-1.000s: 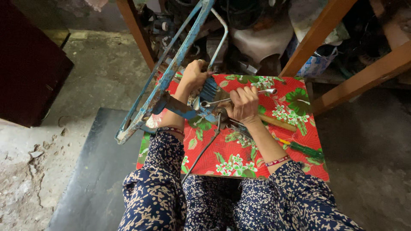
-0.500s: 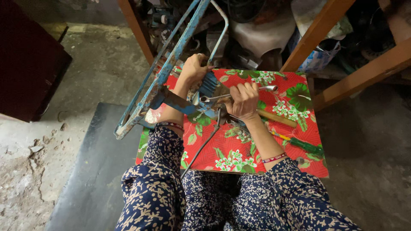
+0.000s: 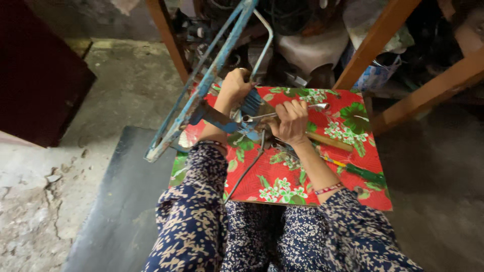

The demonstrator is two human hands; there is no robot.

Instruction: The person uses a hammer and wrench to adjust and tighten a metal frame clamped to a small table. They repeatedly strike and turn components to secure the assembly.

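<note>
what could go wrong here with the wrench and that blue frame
The wrench in the right hand may slip off its fitting, driving knuckles into the blue frame. The frame overhangs the red floral table, steadied only by the left hand, so it might tip or swing. The loose screwdriver near the table edge could roll off.

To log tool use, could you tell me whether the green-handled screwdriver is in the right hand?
No, the right hand holds a wrench.

Both arms wear long, loose sleeves [image 3: 194, 201] of dark navy cloth strewn with small cream flowers; the same print covers the lap. Above the right sleeve's cuff sits a thin red-and-white bracelet [image 3: 328, 189], another at the left wrist.
</note>
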